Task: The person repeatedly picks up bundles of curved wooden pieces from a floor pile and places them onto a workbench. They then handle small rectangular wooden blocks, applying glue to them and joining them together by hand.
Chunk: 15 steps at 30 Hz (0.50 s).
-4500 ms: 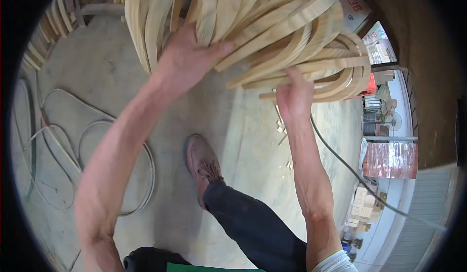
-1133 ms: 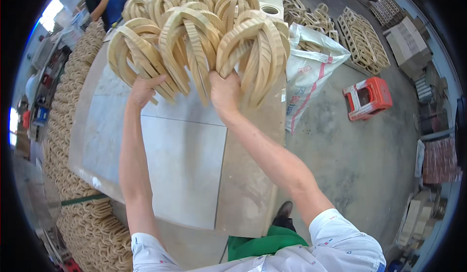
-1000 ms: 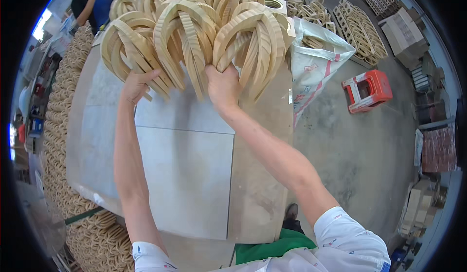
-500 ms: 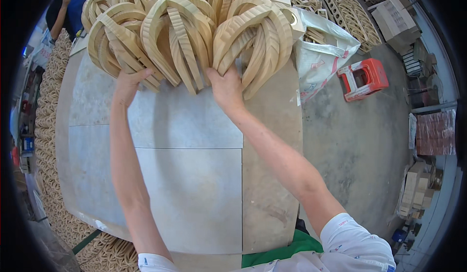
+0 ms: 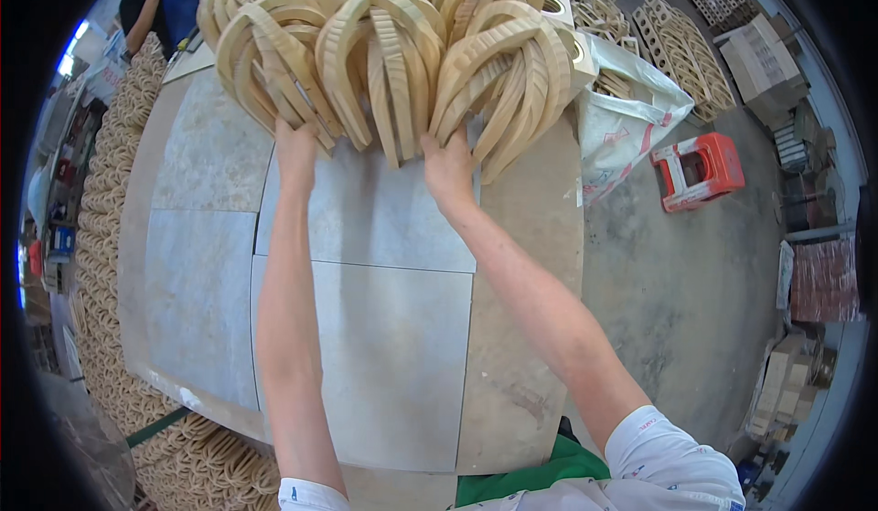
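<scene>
Bundles of pale, curved wooden pieces, shaped like horseshoes, stand in rows at the far end of the table. My left hand (image 5: 295,153) is closed at the lower ends of the left front bundle (image 5: 267,65), its fingertips partly hidden by the wood. At the right front bundle (image 5: 505,86), my right hand (image 5: 448,171) grips the lower left ends, thumb on the near side and other fingers mostly out of sight. Between my hands stands a middle front bundle (image 5: 384,68), its strips pointing down toward the tabletop (image 5: 384,356).
A white sack (image 5: 631,118) with wooden pieces stands right of the table, near a red stool (image 5: 700,171) on the floor. Stacked curved wood (image 5: 110,264) lines the left side. Another person (image 5: 160,8) is at the far left. Cardboard boxes (image 5: 764,58) stand far right.
The whole view has swung, so table, bundles and stool sit further right in the picture. Both hands stay at the same bundles, with little clear movement of the wood.
</scene>
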Each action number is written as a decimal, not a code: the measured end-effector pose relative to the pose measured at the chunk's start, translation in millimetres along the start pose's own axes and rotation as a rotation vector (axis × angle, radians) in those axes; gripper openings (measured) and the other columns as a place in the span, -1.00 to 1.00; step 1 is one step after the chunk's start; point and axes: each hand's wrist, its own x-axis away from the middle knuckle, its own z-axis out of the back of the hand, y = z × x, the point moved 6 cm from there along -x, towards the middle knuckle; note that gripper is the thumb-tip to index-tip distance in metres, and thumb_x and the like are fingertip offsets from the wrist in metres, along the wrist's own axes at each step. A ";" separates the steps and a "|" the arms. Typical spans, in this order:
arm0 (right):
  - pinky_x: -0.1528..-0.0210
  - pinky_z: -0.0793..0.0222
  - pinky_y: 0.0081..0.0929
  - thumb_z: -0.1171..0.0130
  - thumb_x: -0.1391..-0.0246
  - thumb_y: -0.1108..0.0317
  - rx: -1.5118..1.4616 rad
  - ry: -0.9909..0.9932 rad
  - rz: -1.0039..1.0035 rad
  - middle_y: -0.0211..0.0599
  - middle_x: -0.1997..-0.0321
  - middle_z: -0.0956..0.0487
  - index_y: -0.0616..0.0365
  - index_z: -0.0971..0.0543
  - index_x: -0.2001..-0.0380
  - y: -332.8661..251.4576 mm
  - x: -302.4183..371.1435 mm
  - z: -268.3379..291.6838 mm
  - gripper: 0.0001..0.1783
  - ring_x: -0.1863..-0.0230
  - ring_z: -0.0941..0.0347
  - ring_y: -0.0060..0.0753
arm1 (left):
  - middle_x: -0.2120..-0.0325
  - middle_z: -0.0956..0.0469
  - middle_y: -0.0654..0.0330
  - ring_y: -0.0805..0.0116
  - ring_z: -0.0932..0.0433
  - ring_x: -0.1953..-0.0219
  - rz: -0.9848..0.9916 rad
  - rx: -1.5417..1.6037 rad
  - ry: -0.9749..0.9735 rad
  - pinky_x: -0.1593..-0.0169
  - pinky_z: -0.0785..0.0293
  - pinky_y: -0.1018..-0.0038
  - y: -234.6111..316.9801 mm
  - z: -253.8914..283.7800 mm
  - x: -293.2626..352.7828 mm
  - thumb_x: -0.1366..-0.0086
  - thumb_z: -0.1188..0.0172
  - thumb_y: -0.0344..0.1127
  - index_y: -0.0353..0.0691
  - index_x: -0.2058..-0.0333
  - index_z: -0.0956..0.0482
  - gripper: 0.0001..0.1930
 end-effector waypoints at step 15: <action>0.03 -0.38 -0.50 0.01 -0.19 0.34 -0.204 -0.692 -0.526 -0.19 0.11 -0.56 0.39 -0.36 -0.04 21.1 308.2 151.6 -0.59 0.11 -0.47 -0.47 | 0.35 -0.56 0.15 0.44 -0.50 0.24 0.115 0.309 0.437 0.08 -0.36 0.53 31.4 -24.1 299.2 -0.30 -0.01 -0.37 -0.36 0.07 -0.45 -0.73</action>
